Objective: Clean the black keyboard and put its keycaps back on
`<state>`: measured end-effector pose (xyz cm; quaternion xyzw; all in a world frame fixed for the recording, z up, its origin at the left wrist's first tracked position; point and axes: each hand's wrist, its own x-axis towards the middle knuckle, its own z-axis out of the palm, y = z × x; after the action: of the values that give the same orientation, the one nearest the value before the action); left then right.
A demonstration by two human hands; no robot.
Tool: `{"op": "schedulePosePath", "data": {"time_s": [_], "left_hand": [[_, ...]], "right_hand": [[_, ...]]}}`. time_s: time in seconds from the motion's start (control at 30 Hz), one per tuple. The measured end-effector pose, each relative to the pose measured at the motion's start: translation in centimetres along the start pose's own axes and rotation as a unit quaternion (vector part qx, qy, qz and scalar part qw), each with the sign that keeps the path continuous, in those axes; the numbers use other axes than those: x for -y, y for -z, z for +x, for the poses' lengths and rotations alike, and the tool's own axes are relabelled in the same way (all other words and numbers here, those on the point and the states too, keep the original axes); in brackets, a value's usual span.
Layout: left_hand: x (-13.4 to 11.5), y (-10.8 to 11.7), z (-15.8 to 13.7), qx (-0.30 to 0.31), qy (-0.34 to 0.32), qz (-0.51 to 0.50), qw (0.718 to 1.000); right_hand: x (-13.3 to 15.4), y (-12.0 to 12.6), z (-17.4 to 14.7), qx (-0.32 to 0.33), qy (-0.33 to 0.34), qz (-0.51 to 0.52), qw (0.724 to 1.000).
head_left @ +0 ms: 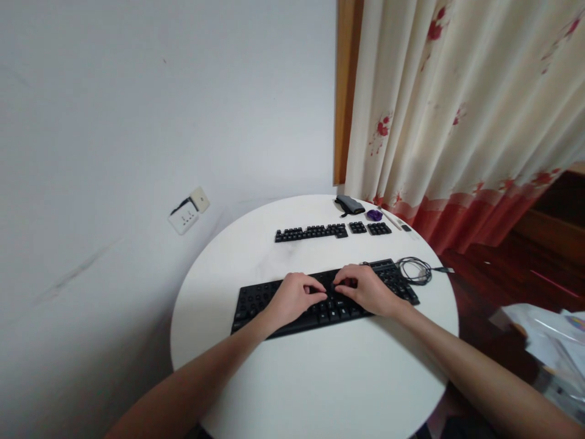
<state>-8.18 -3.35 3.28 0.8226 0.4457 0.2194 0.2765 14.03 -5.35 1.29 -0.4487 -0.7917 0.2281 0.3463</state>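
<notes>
A black keyboard (292, 329) lies across the white round table. Part of its left and upper area shows bare key sockets, while keycaps sit along the lower middle and at the right end. Over its middle, my left hand (295, 296) has thumb and forefinger drawn together in a pinch; what lies between them is too small to make out. Facing it, my right hand (365, 289) pinches what looks like a small black keycap at its fingertips, close above the keyboard. Behind the keyboard, loose black keycaps (311, 233) stand in rows, with smaller groups to the right.
A coiled black cable (415, 271) lies at the keyboard's right, its plug past the table edge. At the back are a grey pouch-like item (350, 205), a purple crumpled item (374, 215) and a thin pale stick (389, 218). A wall socket (183, 217) is at left, curtains (439, 122) at right.
</notes>
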Motion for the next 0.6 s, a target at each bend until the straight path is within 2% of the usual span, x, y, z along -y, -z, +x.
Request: {"op": "schedulePosePath", "data": {"time_s": [0.2, 0.43, 0.6], "left_hand": [[0.8, -1.1, -0.2, -0.018, 0.004, -0.014, 1.0], [1.3, -1.7, -0.4, -0.024, -0.099, 0.021, 0.995], [1.4, -1.9, -0.5, -0.03, -0.133, 0.065, 0.989]], "right_hand": [[0.3, -0.6, -0.3, 0.028, 0.01, -0.021, 0.999], [0.0, -0.7, -0.5, 0.032, 0.019, -0.031, 0.999], [-0.3, -1.1, -0.6, 0.03, 0.054, -0.042, 0.997]]}}
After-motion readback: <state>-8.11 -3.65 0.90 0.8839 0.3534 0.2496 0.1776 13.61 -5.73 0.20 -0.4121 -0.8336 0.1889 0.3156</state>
